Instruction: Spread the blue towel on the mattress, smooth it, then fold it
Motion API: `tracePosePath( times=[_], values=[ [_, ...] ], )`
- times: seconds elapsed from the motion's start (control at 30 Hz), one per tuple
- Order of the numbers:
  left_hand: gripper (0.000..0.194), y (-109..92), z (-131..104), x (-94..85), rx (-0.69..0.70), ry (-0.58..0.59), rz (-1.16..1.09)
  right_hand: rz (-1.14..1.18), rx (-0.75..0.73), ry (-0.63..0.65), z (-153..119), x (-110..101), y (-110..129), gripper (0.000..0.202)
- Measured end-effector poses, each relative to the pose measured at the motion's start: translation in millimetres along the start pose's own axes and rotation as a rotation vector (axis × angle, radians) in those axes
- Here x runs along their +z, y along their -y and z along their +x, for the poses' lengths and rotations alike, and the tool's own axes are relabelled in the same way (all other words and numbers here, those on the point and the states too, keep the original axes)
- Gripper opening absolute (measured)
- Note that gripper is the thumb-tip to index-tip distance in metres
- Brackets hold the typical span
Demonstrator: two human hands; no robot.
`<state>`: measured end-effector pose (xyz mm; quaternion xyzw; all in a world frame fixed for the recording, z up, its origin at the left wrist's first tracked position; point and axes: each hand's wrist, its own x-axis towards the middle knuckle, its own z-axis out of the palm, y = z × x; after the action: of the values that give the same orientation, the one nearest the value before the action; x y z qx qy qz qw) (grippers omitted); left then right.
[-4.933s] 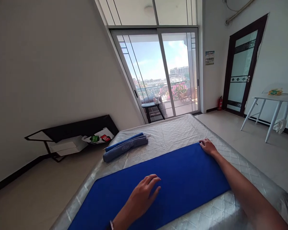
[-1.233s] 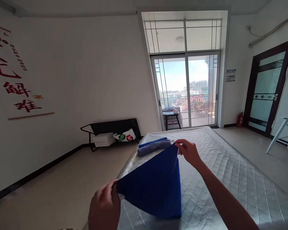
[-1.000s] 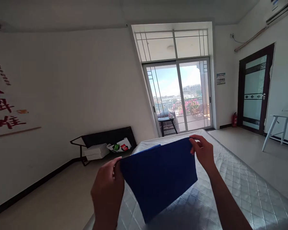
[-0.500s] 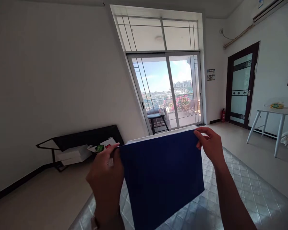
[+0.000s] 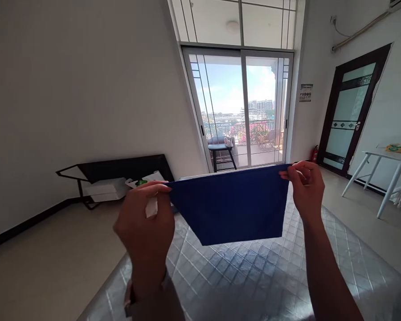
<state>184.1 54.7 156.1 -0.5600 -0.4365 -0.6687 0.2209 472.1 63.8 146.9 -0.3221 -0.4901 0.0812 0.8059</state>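
A dark blue rectangular cloth (image 5: pixel 234 205) hangs in the air between my two hands, its top edge pulled nearly straight. My left hand (image 5: pixel 145 218) pinches the upper left corner between thumb and fingers. At the upper right corner, my right hand (image 5: pixel 305 185) has the same kind of pinch. The lower edge of the cloth swings away from me, above a silver quilted surface (image 5: pixel 240 276). A strip of something white (image 5: pixel 190 178) shows just over the top edge; the cloth hides most of it.
Against the left wall stands a low black-framed rack (image 5: pixel 127 168) with white boxes (image 5: pixel 105 189) beneath. A stool (image 5: pixel 223 148) shows by the glass sliding door (image 5: pixel 243 107). To the right are a white table (image 5: pixel 384 154), a dark-framed door (image 5: pixel 350 116) and a fire extinguisher (image 5: pixel 314 154).
Both hands have moved a little apart and the cloth has lifted slightly. Its lower edge has swung forward and up, uncovering more of the silver surface. My view has tilted down.
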Motion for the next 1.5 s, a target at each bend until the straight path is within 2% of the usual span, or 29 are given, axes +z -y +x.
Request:
tracePosePath(
  times=[0.1,0.3,0.43,0.6,0.8,0.93,1.07,1.2,1.33,1.5],
  values=[
    [0.013,-1.0,-1.1,-5.2,-0.035,0.061,-0.046,-0.054,-0.042,0.041,-1.4,-1.1,1.0,0.018],
    [0.013,4.8,0.0,-6.7,-0.126,0.159,-0.078,-0.228,-0.056,0.119,-4.3,-0.3,1.5,0.021],
    [0.013,5.5,2.3,-5.6,-0.141,0.157,-0.074,-0.305,-0.074,0.109,-4.8,3.0,-1.2,0.025],
    [0.015,3.6,2.0,-7.1,-0.083,0.159,-0.068,-0.344,-0.105,0.071,-6.2,5.5,-4.7,0.027],
    [0.013,-1.1,2.0,-8.6,-0.007,0.103,-0.007,-0.295,-0.103,0.06,-7.5,6.9,-7.2,0.026],
    [0.013,-4.7,2.0,-10.2,0.015,0.115,-0.071,-0.327,-0.117,0.057,-7.1,7.7,-9.8,0.028],
    [0.01,-19.3,-0.1,-19.7,0.059,0.253,-0.231,-0.348,-0.167,0.003,-6.2,5.6,-16.1,0.035],
    [0.018,-50.8,-7.8,-32.5,0.145,0.463,-0.365,-0.472,-0.234,-0.035,-4.5,-1.8,-22.0,0.05],
    [0.023,-79.0,-18.3,-36.0,0.176,0.611,-0.503,-0.554,-0.246,-0.01,-1.2,-8.6,-28.3,0.057],
    [0.027,-85.4,-20.1,-33.7,0.144,0.733,-0.591,-0.551,-0.215,0.06,-0.5,-4.9,-43.0,0.058]
  ],
)
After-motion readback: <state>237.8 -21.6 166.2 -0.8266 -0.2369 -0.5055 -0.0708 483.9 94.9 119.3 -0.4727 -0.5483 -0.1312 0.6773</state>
